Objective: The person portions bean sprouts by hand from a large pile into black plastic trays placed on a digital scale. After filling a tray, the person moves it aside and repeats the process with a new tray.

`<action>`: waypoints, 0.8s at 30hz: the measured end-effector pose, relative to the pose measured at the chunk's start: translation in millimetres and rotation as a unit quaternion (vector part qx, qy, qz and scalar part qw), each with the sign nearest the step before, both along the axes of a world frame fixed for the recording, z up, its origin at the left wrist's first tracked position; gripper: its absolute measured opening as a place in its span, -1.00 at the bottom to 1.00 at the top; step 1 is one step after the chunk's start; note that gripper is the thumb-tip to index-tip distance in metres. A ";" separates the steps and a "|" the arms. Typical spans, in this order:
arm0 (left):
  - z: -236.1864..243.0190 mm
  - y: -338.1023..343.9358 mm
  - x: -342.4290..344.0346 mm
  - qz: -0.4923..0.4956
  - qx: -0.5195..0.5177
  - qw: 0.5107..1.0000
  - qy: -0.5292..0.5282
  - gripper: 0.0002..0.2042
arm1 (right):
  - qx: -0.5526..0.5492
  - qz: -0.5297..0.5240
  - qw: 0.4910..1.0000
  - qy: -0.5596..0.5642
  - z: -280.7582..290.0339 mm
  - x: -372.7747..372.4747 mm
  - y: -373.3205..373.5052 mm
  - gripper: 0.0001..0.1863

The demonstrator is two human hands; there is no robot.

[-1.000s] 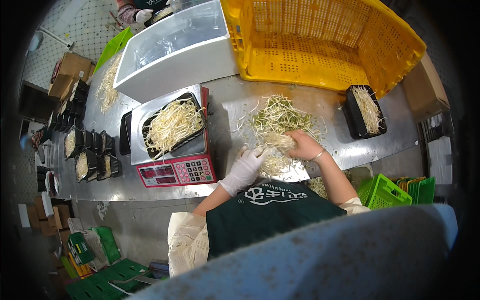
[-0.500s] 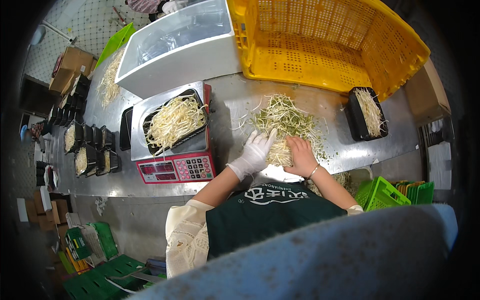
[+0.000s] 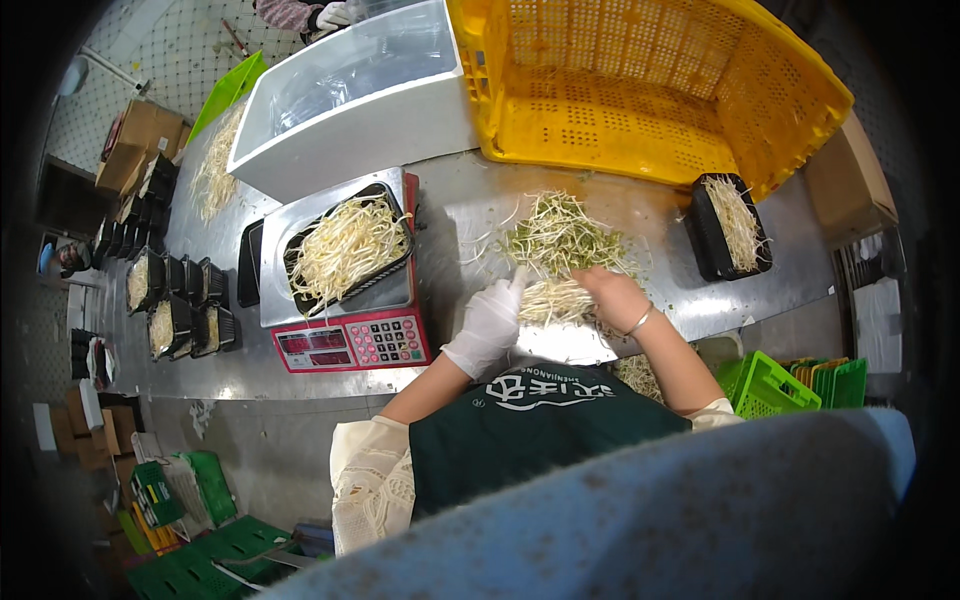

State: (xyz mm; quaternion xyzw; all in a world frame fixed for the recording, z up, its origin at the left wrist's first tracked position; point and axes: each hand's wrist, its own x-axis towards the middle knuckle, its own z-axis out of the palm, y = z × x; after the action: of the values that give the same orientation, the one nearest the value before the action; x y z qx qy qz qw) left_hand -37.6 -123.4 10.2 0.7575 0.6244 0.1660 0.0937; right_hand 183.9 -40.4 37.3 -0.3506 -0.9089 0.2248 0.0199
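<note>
On the steel table in front of me lies a pile of bean sprouts point(image 3: 566, 232), with green bits at its far side and a straighter, pale bundle near me. My left hand point(image 3: 490, 322), in a white glove, presses on the left side of that bundle. From the other side my bare right hand point(image 3: 615, 300) grips it, fingertips curled in and partly hidden among the sprouts. Left of my hands, a black tray point(image 3: 392, 262) heaped with sprouts rests on a red scale point(image 3: 352, 343). Another filled black tray point(image 3: 708, 235) stands at the right.
A yellow perforated crate point(image 3: 620, 120) lies tipped at the back, beside a white foam box point(image 3: 355, 125) holding clear plastic. Several filled black trays point(image 3: 180, 318) stand at the left end. A green basket point(image 3: 775, 385) is at the lower right. Another person's gloved hand point(image 3: 333, 16) shows at the far edge.
My hands have gone from lying flat on the sprouts to holding the near bundle from its two sides. The left hand moved left and nearer me; the right hand's fingers curled in.
</note>
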 end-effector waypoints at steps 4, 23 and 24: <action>5.6 -22.9 -23.7 0.000 -0.017 0.998 0.063 -0.41 | -0.017 -0.075 0.984 0.164 4.4 33.6 11.6 -0.45; -31.1 -18.4 -0.3 0.080 -0.079 0.979 -0.173 -0.73 | 0.149 -0.128 0.980 0.028 -39.7 -68.3 -54.5 -0.09; -25.4 -20.5 -2.0 0.103 -0.087 0.978 -0.160 -0.71 | 0.093 -0.138 0.986 0.031 -38.6 -68.2 -46.5 -0.12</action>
State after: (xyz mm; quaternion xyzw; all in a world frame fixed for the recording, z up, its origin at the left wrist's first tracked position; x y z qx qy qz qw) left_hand -39.6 -143.9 -15.2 0.6419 0.6880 0.2386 0.2400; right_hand 115.7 -86.8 -1.3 -0.4619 -0.8679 0.1451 0.1114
